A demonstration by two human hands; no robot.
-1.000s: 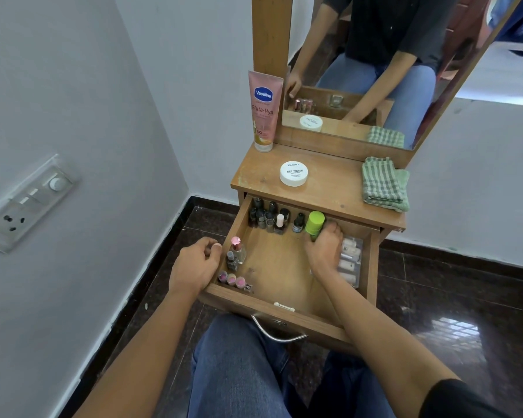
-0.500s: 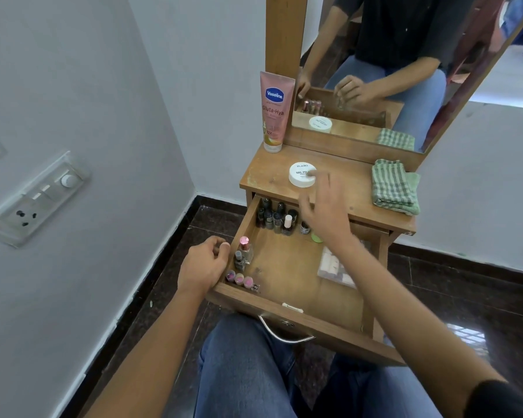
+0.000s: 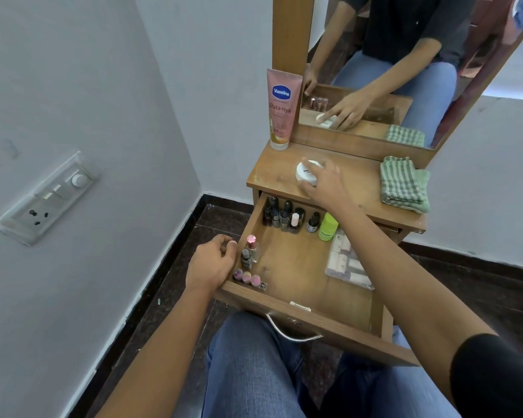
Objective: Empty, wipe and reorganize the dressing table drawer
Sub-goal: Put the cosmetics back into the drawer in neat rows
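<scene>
The wooden drawer (image 3: 296,267) is pulled out over my lap. My left hand (image 3: 212,263) grips its left wall, fingers curled at the rim. My right hand (image 3: 323,185) is up on the tabletop (image 3: 269,173), fingers round a white round jar (image 3: 305,173). At the drawer's back stand several dark nail polish bottles (image 3: 284,217) and a green bottle (image 3: 328,227). A pink-capped glass bottle (image 3: 251,247) and small pink-topped pots (image 3: 246,276) line the left side. A clear plastic packet (image 3: 344,260) lies on the right.
A pink Vaseline tube (image 3: 281,108) stands at the tabletop's back left against the mirror frame. A folded green checked cloth (image 3: 403,184) lies on the right of the top. A wall with a switch panel (image 3: 46,197) is close on the left.
My right hand left the green bottle in the drawer, rose to the tabletop and closed round the white jar. My left hand stayed on the drawer's left wall.
</scene>
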